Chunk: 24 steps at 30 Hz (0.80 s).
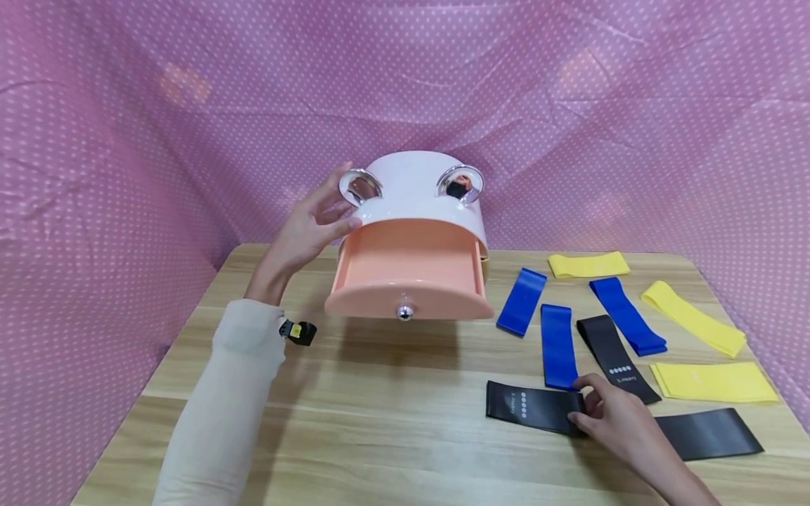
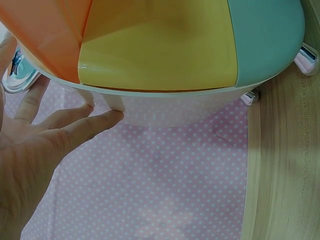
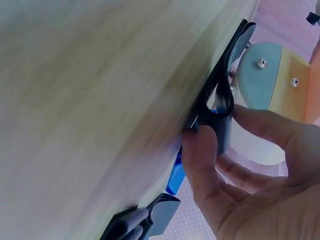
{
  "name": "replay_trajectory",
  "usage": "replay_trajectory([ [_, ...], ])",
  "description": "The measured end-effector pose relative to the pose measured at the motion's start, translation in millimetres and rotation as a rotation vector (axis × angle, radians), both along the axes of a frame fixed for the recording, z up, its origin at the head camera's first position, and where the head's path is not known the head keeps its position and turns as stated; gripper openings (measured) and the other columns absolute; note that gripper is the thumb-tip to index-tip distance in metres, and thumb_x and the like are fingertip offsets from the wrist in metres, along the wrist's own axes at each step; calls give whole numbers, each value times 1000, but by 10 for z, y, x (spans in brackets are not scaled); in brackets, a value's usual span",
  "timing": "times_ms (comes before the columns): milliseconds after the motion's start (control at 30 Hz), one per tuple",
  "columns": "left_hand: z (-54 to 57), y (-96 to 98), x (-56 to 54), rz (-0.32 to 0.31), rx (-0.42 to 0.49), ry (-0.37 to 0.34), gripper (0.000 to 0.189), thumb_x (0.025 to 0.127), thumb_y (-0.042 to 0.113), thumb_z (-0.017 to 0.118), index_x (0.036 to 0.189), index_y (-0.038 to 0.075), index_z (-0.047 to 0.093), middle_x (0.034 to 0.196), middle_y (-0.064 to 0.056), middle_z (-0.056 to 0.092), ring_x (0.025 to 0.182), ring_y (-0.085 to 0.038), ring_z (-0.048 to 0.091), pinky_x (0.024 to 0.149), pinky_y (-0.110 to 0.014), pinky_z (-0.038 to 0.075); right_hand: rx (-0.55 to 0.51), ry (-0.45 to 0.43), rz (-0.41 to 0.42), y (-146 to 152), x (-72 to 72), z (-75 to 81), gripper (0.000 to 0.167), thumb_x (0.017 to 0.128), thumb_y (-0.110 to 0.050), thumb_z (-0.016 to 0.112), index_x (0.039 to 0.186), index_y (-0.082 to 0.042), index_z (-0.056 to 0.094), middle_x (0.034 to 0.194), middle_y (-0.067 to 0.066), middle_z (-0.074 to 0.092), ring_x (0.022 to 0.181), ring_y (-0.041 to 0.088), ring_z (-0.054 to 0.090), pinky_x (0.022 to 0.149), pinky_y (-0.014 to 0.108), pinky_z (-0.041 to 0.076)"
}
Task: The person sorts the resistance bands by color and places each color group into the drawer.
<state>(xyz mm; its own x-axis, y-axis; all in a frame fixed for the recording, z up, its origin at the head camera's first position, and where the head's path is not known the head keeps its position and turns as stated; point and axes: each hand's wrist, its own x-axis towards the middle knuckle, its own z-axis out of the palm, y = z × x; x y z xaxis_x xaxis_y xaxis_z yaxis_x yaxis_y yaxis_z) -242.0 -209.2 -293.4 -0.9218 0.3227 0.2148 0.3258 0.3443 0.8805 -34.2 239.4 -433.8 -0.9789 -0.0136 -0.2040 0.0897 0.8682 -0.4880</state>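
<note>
My left hand (image 1: 309, 230) rests against the left side of a small white drawer cabinet (image 1: 414, 179), its thumb by the front upper edge and its fingers fairly straight on the shell. The cabinet's top peach drawer (image 1: 411, 301), with a chrome ball knob, is pulled out. Below it, the left wrist view shows a closed yellow drawer (image 2: 160, 45) and a teal drawer (image 2: 270, 40). At the front right, my right hand (image 1: 623, 422) pinches the right end of a black resistance band (image 1: 534, 407). The right wrist view shows that end bent into a loop between thumb and fingers.
Several flat bands lie on the wooden table (image 1: 380, 436): blue ones (image 1: 522, 302) beside the cabinet, yellow ones (image 1: 588, 265) farther right, and two more black ones (image 1: 709, 433). Pink dotted cloth (image 1: 285, 84) surrounds the table's back and sides.
</note>
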Motion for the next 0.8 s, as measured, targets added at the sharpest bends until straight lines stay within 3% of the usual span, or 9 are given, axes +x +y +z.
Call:
replay_trajectory([
  [200, 10, -1, 12, -3, -2, -4, 85, 97, 20, 77, 160, 53, 31, 170, -5, 37, 150, -35, 46, 118, -57, 47, -31, -17, -37, -21, -11, 30, 44, 82, -4, 85, 120, 4, 64, 88, 8, 70, 78, 21, 67, 65, 40, 59],
  [800, 15, 18, -10, -19, 32, 0, 86, 97, 13, 76, 161, 48, 32, 171, -6, 35, 149, -36, 48, 118, -53, 48, -89, 146, 6, -120, 18, 174, 39, 85, 3, 79, 121, -6, 68, 108, 20, 76, 86, 26, 72, 69, 44, 64],
])
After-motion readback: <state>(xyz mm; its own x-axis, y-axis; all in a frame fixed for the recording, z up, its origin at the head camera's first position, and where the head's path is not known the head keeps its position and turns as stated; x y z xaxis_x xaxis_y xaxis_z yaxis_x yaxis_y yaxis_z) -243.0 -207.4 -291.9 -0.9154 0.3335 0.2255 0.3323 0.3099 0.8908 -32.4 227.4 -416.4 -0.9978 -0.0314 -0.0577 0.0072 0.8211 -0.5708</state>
